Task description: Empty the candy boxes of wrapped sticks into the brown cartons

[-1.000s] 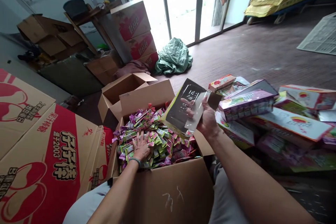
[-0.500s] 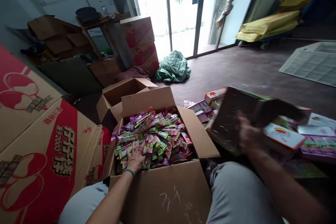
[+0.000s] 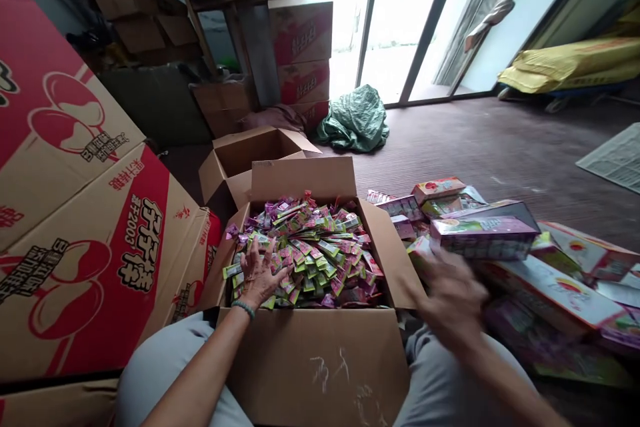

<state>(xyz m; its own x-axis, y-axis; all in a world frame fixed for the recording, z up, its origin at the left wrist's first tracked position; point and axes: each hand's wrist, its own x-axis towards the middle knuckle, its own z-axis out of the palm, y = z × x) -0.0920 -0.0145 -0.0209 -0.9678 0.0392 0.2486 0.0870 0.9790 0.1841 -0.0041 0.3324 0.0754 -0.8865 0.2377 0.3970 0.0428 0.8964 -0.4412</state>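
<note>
My left hand (image 3: 259, 273) rests with its fingers spread on a heap of small pink, green and purple candy packets (image 3: 320, 250). They fill an open cardboard carton (image 3: 320, 353) between my knees. My right hand (image 3: 453, 300) is over the carton's right flap, blurred by motion, so its fingers do not show clearly. Just beyond it, a purple display box (image 3: 485, 237) lies on top of a pile of similar boxes, apparently apart from the hand. A white and orange box (image 3: 565, 290) lies lower in that pile.
Large red and tan cartons (image 3: 125, 240) are stacked close on my left. Behind my carton is another open carton (image 3: 257, 153). A green sheet (image 3: 357, 119) lies crumpled by the glass door. Yellow sacks (image 3: 575, 67) sit on a trolley at the far right.
My right hand has let go of the dark, open-sided display box and swung toward the carton. A purple box now lies on the pile. The view has turned left and downward.
</note>
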